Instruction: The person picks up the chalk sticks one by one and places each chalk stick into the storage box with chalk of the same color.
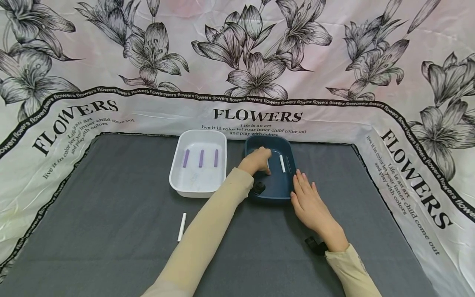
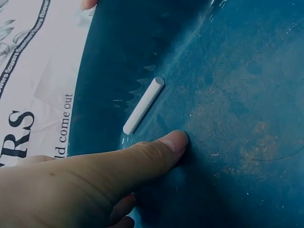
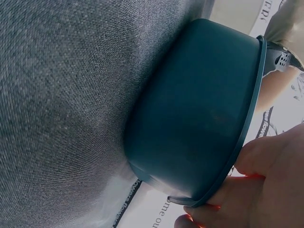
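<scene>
My left hand (image 1: 257, 161) reaches into the dark blue tray (image 1: 272, 194). A white sliver of a chalk stick (image 1: 268, 164) shows between its thumb and fingers; the rest is hidden. In the left wrist view the thumb (image 2: 161, 152) points across the tray floor. Beside it, along the tray's wall, lies another white chalk stick (image 2: 144, 105). My right hand (image 1: 310, 204) rests against the tray's right side, its fingers extended along the rim. The right wrist view shows those fingers (image 3: 242, 194) touching the rim.
Left of the blue tray stands a white tray (image 1: 198, 187) with three purple chalk sticks (image 1: 201, 158) lying apart in it. One white chalk stick (image 1: 182, 227) lies on the grey cloth (image 1: 111, 214), beside the left sleeve. Both trays stand near the cloth's printed far border.
</scene>
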Demonstrator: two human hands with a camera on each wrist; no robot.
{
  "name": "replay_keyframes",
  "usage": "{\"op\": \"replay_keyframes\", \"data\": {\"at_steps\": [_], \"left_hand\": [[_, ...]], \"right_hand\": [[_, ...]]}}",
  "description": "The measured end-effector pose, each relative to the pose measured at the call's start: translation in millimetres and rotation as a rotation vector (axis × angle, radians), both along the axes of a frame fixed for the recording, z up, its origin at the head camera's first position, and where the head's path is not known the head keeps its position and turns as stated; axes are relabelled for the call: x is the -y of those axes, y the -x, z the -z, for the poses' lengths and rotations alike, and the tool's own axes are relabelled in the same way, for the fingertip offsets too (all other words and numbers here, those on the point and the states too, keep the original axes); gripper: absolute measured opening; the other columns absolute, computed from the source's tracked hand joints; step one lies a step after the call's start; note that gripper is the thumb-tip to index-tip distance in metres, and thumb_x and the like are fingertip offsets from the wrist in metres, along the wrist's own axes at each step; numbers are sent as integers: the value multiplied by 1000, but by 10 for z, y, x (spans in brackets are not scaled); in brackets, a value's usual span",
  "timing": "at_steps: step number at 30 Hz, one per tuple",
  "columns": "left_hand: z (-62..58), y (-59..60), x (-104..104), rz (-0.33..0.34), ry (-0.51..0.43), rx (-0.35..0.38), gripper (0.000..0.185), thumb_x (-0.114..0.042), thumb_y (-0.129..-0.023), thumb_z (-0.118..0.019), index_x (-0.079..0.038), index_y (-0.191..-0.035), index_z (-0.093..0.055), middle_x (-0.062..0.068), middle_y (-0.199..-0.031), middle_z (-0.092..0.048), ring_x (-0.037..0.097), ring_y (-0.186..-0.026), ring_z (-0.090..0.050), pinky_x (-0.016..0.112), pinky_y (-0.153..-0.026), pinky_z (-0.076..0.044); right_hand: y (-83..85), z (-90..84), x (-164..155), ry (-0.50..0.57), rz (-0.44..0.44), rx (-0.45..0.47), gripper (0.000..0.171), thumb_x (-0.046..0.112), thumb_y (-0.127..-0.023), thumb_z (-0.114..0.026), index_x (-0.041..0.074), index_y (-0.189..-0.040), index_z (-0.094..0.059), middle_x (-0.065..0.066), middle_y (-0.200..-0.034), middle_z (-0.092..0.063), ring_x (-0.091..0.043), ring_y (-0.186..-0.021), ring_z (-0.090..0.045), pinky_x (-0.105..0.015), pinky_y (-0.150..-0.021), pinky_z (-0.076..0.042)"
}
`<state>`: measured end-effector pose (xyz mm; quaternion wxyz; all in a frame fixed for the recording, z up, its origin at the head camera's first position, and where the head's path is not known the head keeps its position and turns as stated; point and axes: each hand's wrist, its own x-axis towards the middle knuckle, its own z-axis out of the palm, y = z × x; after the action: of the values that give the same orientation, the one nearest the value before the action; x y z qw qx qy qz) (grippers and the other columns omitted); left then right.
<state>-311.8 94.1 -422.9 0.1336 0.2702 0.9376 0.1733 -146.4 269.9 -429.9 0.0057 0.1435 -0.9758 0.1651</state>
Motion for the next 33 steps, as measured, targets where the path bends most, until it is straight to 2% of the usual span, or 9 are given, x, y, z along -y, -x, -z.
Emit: {"op": "replay_keyframes", "data": {"at_steps": [12, 23, 33], "left_hand": [[-13, -13, -1, -1, -5, 17, 61, -24, -79, -86, -4, -131, -59, 13, -130, -55, 19, -100, -57, 33, -87, -51], [-100, -3, 19, 14, -32, 14, 70, -26, -80, -85, -4, -139, -55, 14, -137, -53, 24, -113, -58, 35, -92, -51], [-263, -38, 112, 25, -58, -19, 64, -28, -87, -79, -4, -141, -54, 13, -139, -54, 27, -120, -57, 38, -96, -50]], "right_hand": [[-30, 16, 10, 4, -5, -5, 57, 20, -107, -38, -9, -153, -21, -21, -163, -10, -38, -150, -8, -62, -117, -10], [-56, -5, 26, 8, -9, -3, 57, 20, -108, -37, -11, -153, -20, -23, -163, -10, -39, -150, -8, -61, -117, -10], [-50, 7, 23, 7, -11, 3, 58, 19, -107, -38, -10, -153, -19, -23, -163, -9, -39, -150, -7, -61, -117, -9]]}}
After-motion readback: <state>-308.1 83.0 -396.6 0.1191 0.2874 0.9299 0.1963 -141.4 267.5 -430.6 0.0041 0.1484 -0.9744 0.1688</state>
